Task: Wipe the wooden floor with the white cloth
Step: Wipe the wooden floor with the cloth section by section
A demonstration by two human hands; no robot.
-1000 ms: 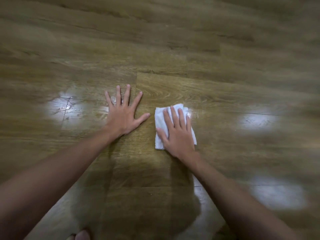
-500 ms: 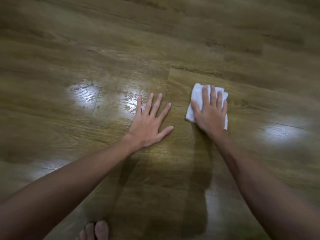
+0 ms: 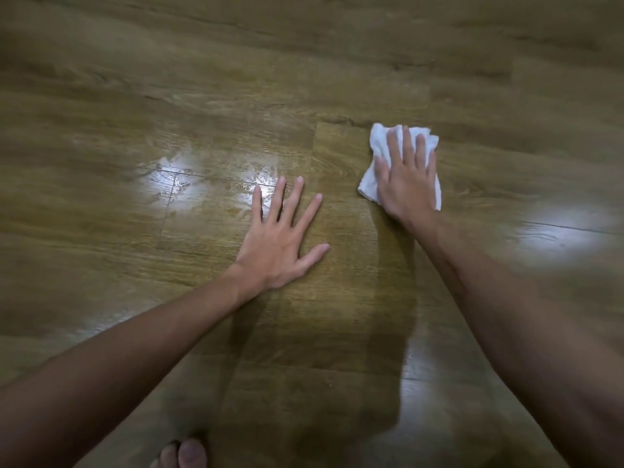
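Right grip (image 3: 407,179) flat, fingers straight, pressing white cloth (image 3: 368,184); left grip (image 3: 280,244) spread on wooden floor (image 3: 236,96).
Head view: cloth at 1 o'clock, crumpled beneath palm; bare toes (image 3: 184,454) at 6 o'clock; glare patches at 10 and 3 o'clock.

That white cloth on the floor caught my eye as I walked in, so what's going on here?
A person is leaning over a wooden floor and wiping it by hand. The right hand lies flat on a crumpled white cloth, fingers straight, pressing it onto the boards. The left hand is spread flat on the bare wood beside it, apart from the cloth, seemingly as support. The boards near the hands look glossy, with bright reflections. Toes show at the bottom edge.
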